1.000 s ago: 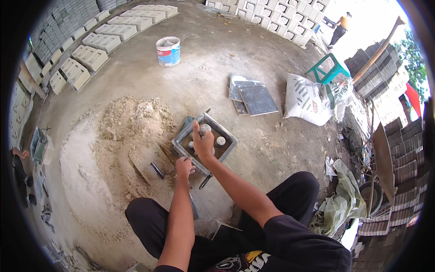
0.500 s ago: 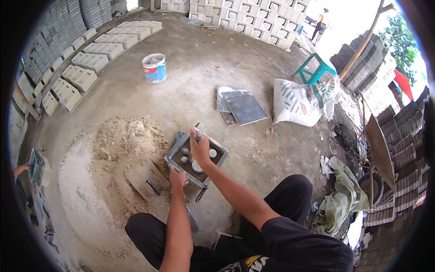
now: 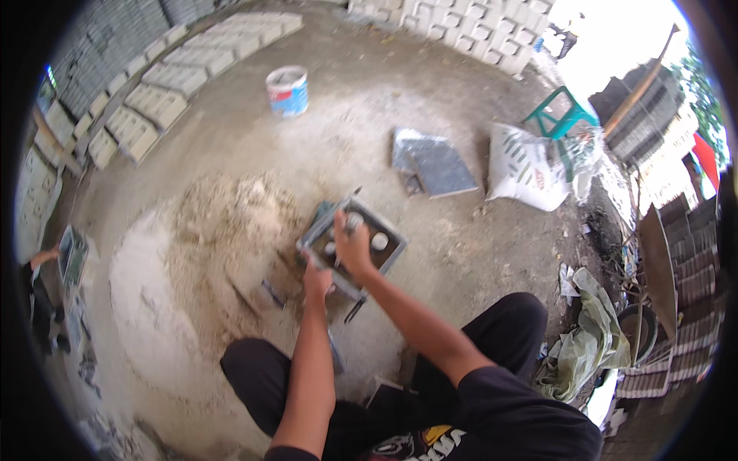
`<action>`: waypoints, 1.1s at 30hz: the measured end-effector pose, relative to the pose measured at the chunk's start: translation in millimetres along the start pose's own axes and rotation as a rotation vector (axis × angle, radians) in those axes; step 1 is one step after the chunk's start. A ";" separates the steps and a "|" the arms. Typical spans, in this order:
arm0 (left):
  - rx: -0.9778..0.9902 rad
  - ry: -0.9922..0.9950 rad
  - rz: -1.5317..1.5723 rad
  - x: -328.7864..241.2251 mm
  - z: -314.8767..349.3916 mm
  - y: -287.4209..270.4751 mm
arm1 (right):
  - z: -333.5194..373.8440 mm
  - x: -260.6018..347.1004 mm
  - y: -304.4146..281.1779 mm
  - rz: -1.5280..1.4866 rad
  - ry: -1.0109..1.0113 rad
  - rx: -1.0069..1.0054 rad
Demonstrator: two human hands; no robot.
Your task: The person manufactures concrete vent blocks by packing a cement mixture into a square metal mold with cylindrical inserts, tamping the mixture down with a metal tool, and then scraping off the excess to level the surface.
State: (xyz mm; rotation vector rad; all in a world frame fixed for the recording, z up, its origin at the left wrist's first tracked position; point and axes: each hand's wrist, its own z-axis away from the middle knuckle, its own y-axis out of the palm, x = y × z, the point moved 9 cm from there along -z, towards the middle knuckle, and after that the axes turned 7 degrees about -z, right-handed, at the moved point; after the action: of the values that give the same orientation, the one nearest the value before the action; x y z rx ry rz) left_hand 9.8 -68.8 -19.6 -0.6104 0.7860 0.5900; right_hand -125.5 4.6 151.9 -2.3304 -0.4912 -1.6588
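Observation:
A square grey metal mould [image 3: 390, 257] stands on the ground before me, with round pegs [image 3: 380, 241] standing up inside it. My left hand [image 3: 317, 278] is closed on the mould's near-left rim. Inside the mould, my right hand [image 3: 354, 250] is closed round a grey, knob-like piece [image 3: 354, 220], partly hidden by the fingers and blurred. Beside the mould, a trowel-like tool with a dark handle [image 3: 272, 293] lies at the edge of a heap of sandy mix [image 3: 238, 207].
A bucket [image 3: 287, 92], dark flat plates [image 3: 442, 170], a white sack [image 3: 526, 169] and a green stool [image 3: 565, 115] stand beyond. Cast blocks [image 3: 157, 104] lie in rows at far left. Another person's hand [image 3: 48, 256] works at the left edge. A wheelbarrow [image 3: 653, 261] is at right.
The whole view has shifted, so things sit further right and higher. My right hand has moved from the mould's far-left rim area nearer, into the mould. My left hand stays on the rim.

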 end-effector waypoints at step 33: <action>0.126 0.066 -0.336 10.9 4.8 -17.2 | 51.7 23.8 3.5 -0.085 -0.016 0.546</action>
State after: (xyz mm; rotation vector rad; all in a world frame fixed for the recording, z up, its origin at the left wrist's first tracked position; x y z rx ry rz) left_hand 30.0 -74.4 -20.7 -0.6314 0.7558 0.2115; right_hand -72.2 24.3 157.5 -1.9392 -0.9237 -1.3231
